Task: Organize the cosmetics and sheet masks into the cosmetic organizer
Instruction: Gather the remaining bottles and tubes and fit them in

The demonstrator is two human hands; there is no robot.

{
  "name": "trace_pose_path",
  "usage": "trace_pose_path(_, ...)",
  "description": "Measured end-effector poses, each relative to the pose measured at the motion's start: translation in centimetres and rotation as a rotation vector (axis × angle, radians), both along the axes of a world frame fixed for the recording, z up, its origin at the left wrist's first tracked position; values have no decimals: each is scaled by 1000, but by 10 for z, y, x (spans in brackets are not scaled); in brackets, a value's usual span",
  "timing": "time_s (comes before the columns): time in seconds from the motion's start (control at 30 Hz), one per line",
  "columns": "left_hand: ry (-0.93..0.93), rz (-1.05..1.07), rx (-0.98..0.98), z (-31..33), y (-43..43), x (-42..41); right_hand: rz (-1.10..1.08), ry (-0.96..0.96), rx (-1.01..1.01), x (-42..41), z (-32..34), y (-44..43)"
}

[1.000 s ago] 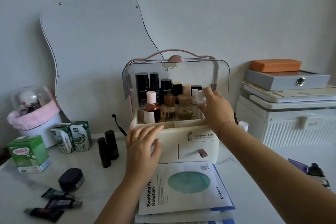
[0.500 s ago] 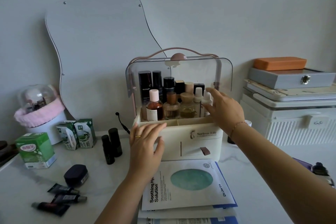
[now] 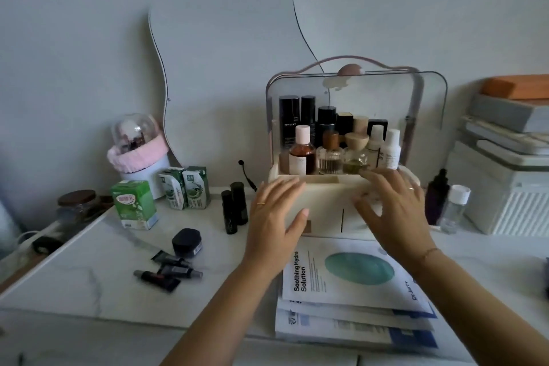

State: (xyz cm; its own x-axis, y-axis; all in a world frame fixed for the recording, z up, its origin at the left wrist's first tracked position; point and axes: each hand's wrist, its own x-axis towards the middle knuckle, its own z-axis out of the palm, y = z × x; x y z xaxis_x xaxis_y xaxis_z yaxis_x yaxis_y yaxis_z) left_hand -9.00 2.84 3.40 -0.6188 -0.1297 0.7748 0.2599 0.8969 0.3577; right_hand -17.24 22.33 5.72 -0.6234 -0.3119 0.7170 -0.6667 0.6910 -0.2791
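Now the right hand [image 3: 395,211] is coming down out of the bottle tray, empty with fingers [image 3: 367,205] spread, beside the open left hand [image 3: 274,217] at the organizer [image 3: 323,193] front, while masks [image 3: 350,276] and tubes [image 3: 166,272] are lying unsorted on the counter [image 3: 89,276].

Both hands motion-blurred, contact with cosmetic organizer [image 3: 326,193] front uncertain. Left hand [image 3: 276,217] covers left drawer; right hand [image 3: 392,211] hides brand label. Sheet masks [image 3: 350,276] below wrists: lower packs mostly covered. Labels on rear bottles [image 3: 297,122] unreadable.
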Motion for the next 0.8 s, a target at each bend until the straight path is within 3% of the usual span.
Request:
trace_pose_path(0.2, 156, 237, 347, -22, -49, 47, -1, -31, 25, 15, -7, -6)
trace_pose_path(0.4, 16, 313, 609, -34, -119, 90, 169, -142, -67, 56, -15, -13)
trace_pose_path(0.57, -324, 367, 575, -54, -164, 115, 249, -404, -15, 77, -35, -20)
trace_pose_path(0.8, -509, 317, 507, -49, -175, 87, 278, -442, 32, 78, -49, -21)
